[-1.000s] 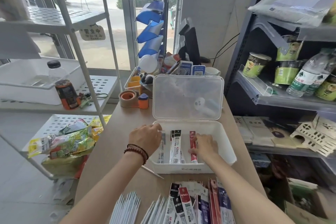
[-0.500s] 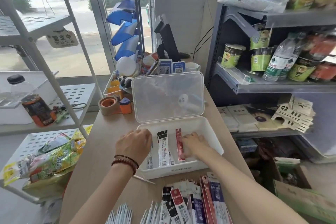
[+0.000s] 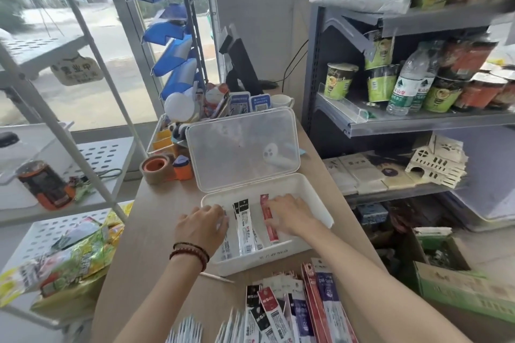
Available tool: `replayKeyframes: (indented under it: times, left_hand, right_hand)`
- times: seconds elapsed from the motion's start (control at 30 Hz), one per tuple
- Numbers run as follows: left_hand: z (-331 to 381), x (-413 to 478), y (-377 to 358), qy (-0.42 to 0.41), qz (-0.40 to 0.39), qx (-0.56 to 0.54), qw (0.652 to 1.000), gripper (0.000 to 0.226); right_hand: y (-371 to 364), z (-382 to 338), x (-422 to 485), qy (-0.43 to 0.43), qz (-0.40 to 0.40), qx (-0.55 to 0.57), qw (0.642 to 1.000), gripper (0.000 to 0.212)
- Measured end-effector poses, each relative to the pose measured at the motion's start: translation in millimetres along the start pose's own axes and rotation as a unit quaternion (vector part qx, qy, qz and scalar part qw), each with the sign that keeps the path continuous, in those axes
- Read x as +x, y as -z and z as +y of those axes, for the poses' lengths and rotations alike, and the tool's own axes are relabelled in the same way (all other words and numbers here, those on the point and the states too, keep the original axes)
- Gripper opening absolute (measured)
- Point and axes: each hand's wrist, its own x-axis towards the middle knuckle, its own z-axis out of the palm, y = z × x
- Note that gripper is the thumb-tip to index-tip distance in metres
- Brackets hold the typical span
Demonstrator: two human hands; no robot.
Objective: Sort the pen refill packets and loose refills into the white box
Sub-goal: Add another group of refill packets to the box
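Nearest, loose white refills (image 3: 184,328) and a fanned packet pile (image 3: 292,309) lie on the table (image 3: 156,231). Beyond them, in the white box (image 3: 309,185), the left hand (image 3: 202,227) curls over the leftmost packets (whether it grips one, I cannot tell). The right hand (image 3: 289,214) lies spread flat against a red packet (image 3: 271,227), with black-topped packets (image 3: 245,227) between the hands.

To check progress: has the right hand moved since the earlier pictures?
No. The right hand still lies inside the white box, beside the red packet as before; only the camera turned.
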Motion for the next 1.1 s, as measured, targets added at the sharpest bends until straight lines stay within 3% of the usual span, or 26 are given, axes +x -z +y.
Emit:
replayKeyframes:
  times: [0.2, 0.27, 0.37, 0.6, 0.9, 1.1]
  left_hand:
    - [4.6, -22.3, 3.4, -0.052, 0.067, -0.031, 0.996, 0.013]
    - [9.8, -44.6, 4.2, -0.065, 0.098, -0.045, 0.992, 0.009]
    - [18.1, -90.0, -2.7, -0.049, 0.082, -0.112, 0.989, 0.016]
    - [34.7, -192.1, -27.0, 0.019, -0.071, -0.184, 0.980, 0.026]
    - [40.2, -197.6, -41.7, 0.035, -0.168, -0.056, 0.984, 0.077]
    - [63.5, -187.1, -32.9, 0.045, -0.202, -0.010, 0.978, 0.091]
  right_hand:
    - [22.0, -12.8, -72.1, 0.023, 0.172, 0.087, 0.981, 0.042]
    - [11.2, -16.4, -102.9, 0.025, 0.190, 0.135, 0.972, 0.038]
    - [-20.0, -22.7, -150.4, -0.001, 0.164, 0.164, 0.973, 0.039]
    - [-71.2, -17.4, -234.5, -0.156, 0.092, 0.192, 0.965, 0.056]
    - [-79.8, -19.6, -246.6, -0.207, 0.054, 0.213, 0.953, 0.071]
    - [-77.8, -20.2, -244.6, -0.215, 0.049, 0.210, 0.952, 0.075]
